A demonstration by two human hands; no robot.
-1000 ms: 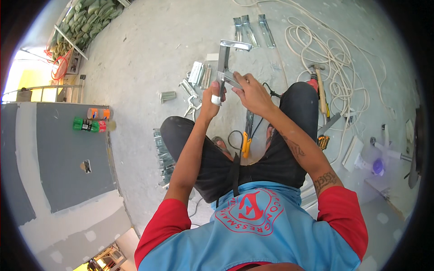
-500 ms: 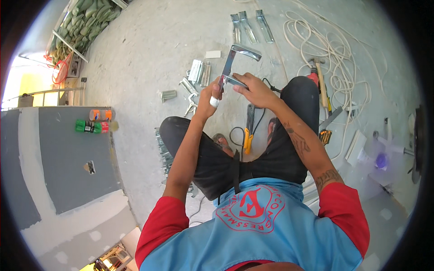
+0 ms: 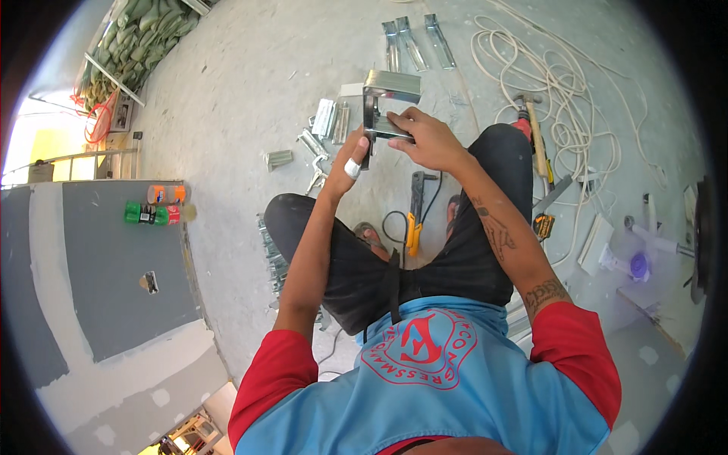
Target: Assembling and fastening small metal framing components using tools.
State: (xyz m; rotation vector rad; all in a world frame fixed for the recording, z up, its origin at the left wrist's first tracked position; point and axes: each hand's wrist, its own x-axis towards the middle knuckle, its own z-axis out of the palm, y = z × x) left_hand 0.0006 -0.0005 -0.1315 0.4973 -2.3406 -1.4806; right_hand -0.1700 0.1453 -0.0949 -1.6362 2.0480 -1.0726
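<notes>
- Left hand and right hand: fingers grasping a bent metal bracket above the floor.
- Its long axis runs away from the person; far flange points right.
- Concrete-grey floor bears a hammer.
- Grey-and-white wall at left.

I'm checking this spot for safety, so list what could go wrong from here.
The bent metal piece looks thin-edged, and the left hand and right hand grip it without gloves, so a slip might cut a finger. The yellow-handled tool lies between the feet, where a step could knock it. The white cable lies in loose loops on the right and might trip someone.
</notes>
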